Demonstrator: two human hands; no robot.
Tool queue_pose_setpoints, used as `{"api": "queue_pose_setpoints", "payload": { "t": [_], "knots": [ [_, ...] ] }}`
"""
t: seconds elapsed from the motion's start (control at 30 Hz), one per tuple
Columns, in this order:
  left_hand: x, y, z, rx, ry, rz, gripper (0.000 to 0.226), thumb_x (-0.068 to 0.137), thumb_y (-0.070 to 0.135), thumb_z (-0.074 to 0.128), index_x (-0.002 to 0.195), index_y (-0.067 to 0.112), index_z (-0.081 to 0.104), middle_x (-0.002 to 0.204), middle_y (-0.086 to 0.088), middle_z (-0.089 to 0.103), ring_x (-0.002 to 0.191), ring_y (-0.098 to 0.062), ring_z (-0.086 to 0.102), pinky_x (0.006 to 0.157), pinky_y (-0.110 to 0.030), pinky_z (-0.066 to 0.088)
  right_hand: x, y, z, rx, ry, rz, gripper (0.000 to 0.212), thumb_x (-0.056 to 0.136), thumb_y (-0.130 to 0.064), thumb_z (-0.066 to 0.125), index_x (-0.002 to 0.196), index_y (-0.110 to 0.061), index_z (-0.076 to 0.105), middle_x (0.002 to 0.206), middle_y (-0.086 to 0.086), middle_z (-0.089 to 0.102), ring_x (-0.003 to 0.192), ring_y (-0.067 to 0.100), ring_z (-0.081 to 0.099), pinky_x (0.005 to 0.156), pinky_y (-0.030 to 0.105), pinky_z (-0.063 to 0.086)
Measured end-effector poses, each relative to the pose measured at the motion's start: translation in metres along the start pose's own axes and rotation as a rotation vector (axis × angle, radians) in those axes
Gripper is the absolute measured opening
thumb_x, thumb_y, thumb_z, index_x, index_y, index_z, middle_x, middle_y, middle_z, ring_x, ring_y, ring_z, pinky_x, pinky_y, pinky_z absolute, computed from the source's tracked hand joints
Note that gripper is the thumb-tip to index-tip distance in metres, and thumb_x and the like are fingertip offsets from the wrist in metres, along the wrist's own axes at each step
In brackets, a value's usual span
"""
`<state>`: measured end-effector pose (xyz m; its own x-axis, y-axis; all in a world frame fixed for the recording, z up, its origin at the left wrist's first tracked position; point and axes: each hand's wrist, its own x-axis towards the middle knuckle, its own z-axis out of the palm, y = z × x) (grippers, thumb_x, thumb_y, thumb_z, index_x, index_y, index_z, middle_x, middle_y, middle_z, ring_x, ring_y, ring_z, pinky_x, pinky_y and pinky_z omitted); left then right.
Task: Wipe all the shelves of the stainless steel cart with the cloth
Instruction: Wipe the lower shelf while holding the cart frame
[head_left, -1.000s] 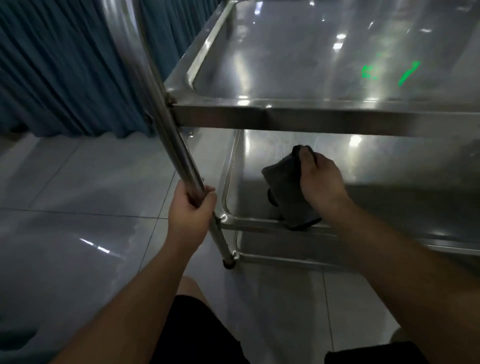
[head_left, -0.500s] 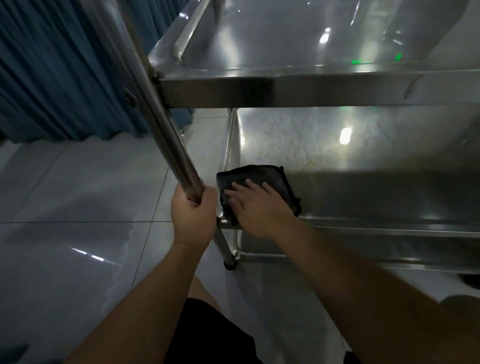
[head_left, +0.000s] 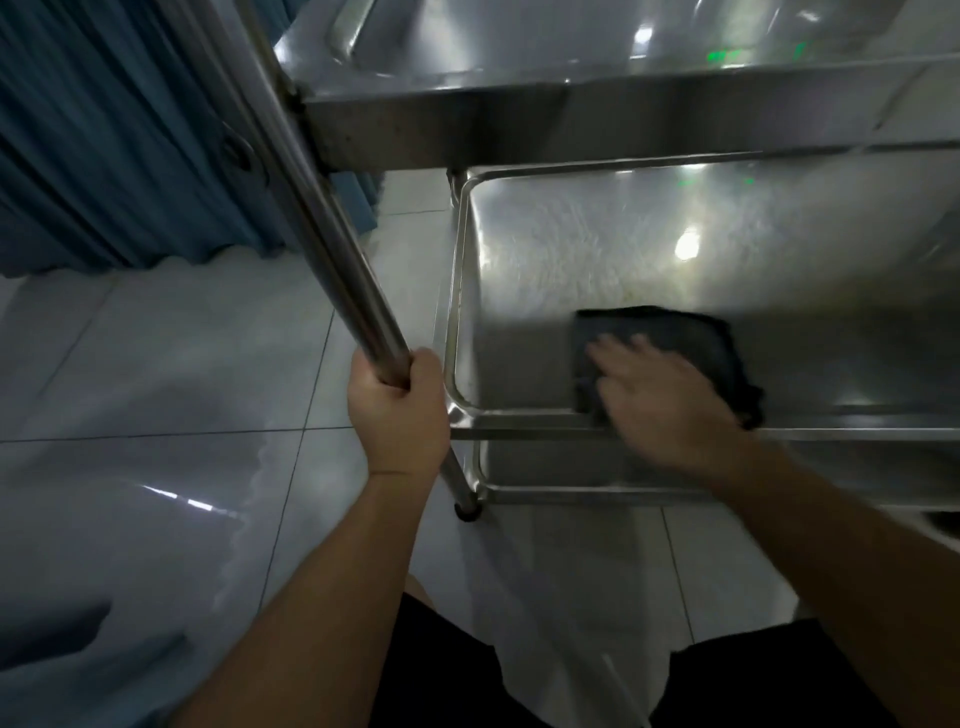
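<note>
Mid-task, by my read: right hand (head_left: 670, 400) flat, fingers straight, presses dark grey folded cloth (head_left: 670, 332) on middle steel shelf (head_left: 597, 249) near its front-left corner. Left hand (head_left: 397, 410) grips shiny steel upright post (head_left: 332, 244). Top shelf (head_left: 519, 41) and bottom shelf (head_left: 561, 467) status unclear. Shelves hold nothing but the cloth.

- The right hand (head_left: 670, 400) has slid rightward, away from the left hand (head_left: 397, 410); half a second ago the two nearly touched.
- The cloth (head_left: 675, 338) went with it, leaving the shelf (head_left: 519, 364) corner bare beside the left hand.
- A second ago the right hand gripped the cloth bunched; now its fingers lie flat on it.
</note>
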<state>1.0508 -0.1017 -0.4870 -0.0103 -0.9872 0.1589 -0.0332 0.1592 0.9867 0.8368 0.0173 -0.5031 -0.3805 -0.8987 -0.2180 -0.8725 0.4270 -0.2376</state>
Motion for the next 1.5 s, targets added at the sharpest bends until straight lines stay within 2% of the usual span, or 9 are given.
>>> {"api": "queue_pose_setpoints", "payload": {
  "t": [0.17, 0.27, 0.47, 0.63, 0.87, 1.13, 1.3, 1.4, 1.5],
  "knots": [
    [0.004, -0.002, 0.0, 0.026, 0.034, 0.033, 0.017, 0.083, 0.031, 0.065, 0.079, 0.046, 0.059, 0.072, -0.003, 0.057, 0.062, -0.018, 0.059, 0.056, -0.033, 0.053, 0.029, -0.106, 0.004, 0.02, -0.242, -0.481, 0.059, 0.106, -0.036, 0.01, 0.164, -0.035, 0.024, 0.173, -0.016, 0.01, 0.16, 0.018, 0.005, 0.129, 0.049, 0.004],
    [0.004, -0.006, -0.001, 0.029, 0.025, 0.032, 0.019, 0.085, 0.029, 0.065, 0.078, 0.046, 0.06, 0.072, -0.004, 0.057, 0.064, -0.021, 0.061, 0.059, -0.035, 0.054, 0.033, -0.109, -0.002, 0.051, -0.296, -0.54, 0.052, 0.113, -0.027, 0.021, 0.164, -0.035, 0.025, 0.172, -0.017, 0.011, 0.159, 0.013, 0.006, 0.128, 0.044, 0.002],
    [0.004, -0.01, 0.0, 0.052, 0.038, 0.032, 0.021, 0.084, 0.027, 0.066, 0.073, 0.042, 0.055, 0.071, -0.023, 0.053, 0.055, -0.021, 0.057, 0.049, -0.034, 0.05, -0.028, -0.005, 0.003, 0.007, -0.062, -0.205, 0.065, 0.097, -0.038, 0.019, 0.16, -0.041, 0.032, 0.169, -0.022, 0.02, 0.158, 0.008, 0.013, 0.125, 0.034, 0.008],
    [0.003, -0.011, -0.001, 0.039, 0.021, 0.021, 0.021, 0.082, 0.029, 0.065, 0.073, 0.045, 0.057, 0.068, -0.009, 0.055, 0.054, -0.016, 0.057, 0.048, -0.028, 0.049, -0.014, 0.114, -0.025, -0.115, -0.154, 0.094, 0.052, 0.11, -0.026, 0.029, 0.162, -0.018, 0.031, 0.175, 0.005, 0.003, 0.16, 0.03, 0.005, 0.128, 0.04, 0.011],
    [0.003, -0.013, -0.001, 0.026, 0.022, 0.049, 0.024, 0.085, 0.026, 0.065, 0.075, 0.045, 0.056, 0.069, -0.004, 0.052, 0.058, -0.018, 0.055, 0.052, -0.03, 0.051, 0.079, 0.09, -0.039, -0.041, 0.016, 0.255, 0.058, 0.11, -0.038, 0.014, 0.166, -0.025, 0.016, 0.175, -0.006, 0.004, 0.16, 0.032, 0.004, 0.127, 0.054, 0.005],
    [0.0, -0.011, -0.004, 0.014, -0.018, 0.082, 0.01, 0.088, 0.023, 0.063, 0.086, 0.018, 0.054, 0.07, -0.009, 0.047, 0.058, -0.021, 0.051, 0.053, -0.032, 0.051, 0.117, -0.078, -0.015, -0.032, -0.048, -0.168, 0.06, 0.108, -0.041, 0.023, 0.165, -0.025, 0.022, 0.175, -0.004, 0.009, 0.16, 0.032, 0.008, 0.127, 0.053, 0.008],
    [0.001, -0.009, -0.003, 0.025, -0.01, 0.097, 0.016, 0.088, 0.015, 0.06, 0.087, 0.003, 0.05, 0.068, -0.02, 0.045, 0.057, -0.026, 0.051, 0.051, -0.033, 0.046, 0.079, -0.058, -0.011, 0.08, -0.151, -0.44, 0.063, 0.095, -0.05, 0.036, 0.157, -0.037, 0.042, 0.168, -0.016, 0.029, 0.157, 0.013, 0.02, 0.126, 0.04, 0.01],
    [-0.002, -0.008, -0.004, 0.039, -0.015, 0.089, 0.018, 0.09, 0.016, 0.061, 0.087, 0.004, 0.049, 0.074, -0.029, 0.044, 0.06, -0.028, 0.051, 0.055, -0.037, 0.049, 0.089, 0.007, -0.027, 0.072, 0.001, -0.223, 0.076, 0.084, -0.06, 0.035, 0.154, -0.033, 0.048, 0.166, -0.004, 0.038, 0.152, 0.026, 0.034, 0.124, 0.042, 0.024],
    [-0.004, -0.007, -0.003, 0.048, -0.015, 0.09, 0.015, 0.09, 0.014, 0.062, 0.085, 0.008, 0.049, 0.071, -0.022, 0.044, 0.06, -0.024, 0.05, 0.054, -0.033, 0.05, 0.118, 0.07, -0.04, -0.017, 0.108, 0.153, 0.074, 0.092, -0.064, 0.021, 0.159, -0.035, 0.036, 0.172, 0.003, 0.024, 0.156, 0.039, 0.019, 0.126, 0.057, 0.01]
  ]
}}
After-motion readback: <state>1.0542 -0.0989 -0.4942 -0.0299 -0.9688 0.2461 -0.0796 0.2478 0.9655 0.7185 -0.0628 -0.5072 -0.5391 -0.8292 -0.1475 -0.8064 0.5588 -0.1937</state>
